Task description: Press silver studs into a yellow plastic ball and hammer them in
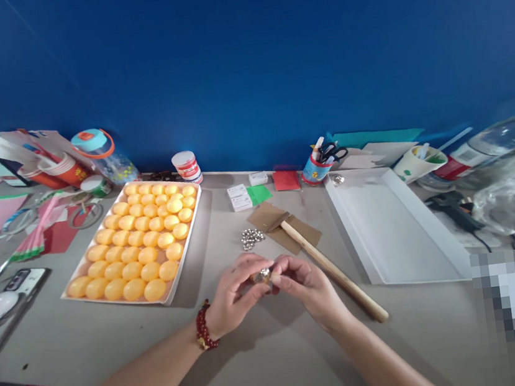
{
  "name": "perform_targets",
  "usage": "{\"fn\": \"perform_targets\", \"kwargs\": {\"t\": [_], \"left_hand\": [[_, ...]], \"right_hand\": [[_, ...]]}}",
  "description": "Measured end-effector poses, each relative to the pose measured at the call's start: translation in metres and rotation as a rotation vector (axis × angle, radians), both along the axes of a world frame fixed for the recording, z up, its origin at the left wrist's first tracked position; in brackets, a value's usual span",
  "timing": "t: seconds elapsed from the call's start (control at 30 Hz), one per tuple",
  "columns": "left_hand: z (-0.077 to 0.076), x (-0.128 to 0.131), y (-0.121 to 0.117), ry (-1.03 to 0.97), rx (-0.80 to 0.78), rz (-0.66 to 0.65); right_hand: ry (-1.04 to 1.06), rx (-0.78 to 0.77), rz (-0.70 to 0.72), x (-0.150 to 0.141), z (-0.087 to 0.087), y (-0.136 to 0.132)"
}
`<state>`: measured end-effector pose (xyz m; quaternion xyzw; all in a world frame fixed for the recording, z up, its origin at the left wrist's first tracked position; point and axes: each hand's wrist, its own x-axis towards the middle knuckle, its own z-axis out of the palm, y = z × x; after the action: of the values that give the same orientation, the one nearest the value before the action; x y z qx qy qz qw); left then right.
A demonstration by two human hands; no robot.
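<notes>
Silvery, a small bumpy object (262,275) (partly hidden) glints between fingers (256,291).

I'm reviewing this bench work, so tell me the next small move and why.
Probably the right hand should gently press the small shiny item while the left hand steadies it. The left grips it and the right is close against its edge, so working there seems better than reaching for the loose silver pieces piled just beyond.

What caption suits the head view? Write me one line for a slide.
Left hand and right hand hold a small shiny piece near silvery pieces, a hammer and orange balls.
</notes>
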<state>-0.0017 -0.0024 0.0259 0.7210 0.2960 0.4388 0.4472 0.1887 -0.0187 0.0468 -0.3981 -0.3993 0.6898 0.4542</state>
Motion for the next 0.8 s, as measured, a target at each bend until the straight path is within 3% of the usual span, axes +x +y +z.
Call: {"fn": "perform_targets", "kwargs": {"t": [0.8], "left_hand": [[0.0012, 0.0003, 0.0009, -0.008, 0.036, -0.030]], "right_hand": [[0.007, 0.029, 0.065, 0.0004, 0.0055, -0.0007]]}}
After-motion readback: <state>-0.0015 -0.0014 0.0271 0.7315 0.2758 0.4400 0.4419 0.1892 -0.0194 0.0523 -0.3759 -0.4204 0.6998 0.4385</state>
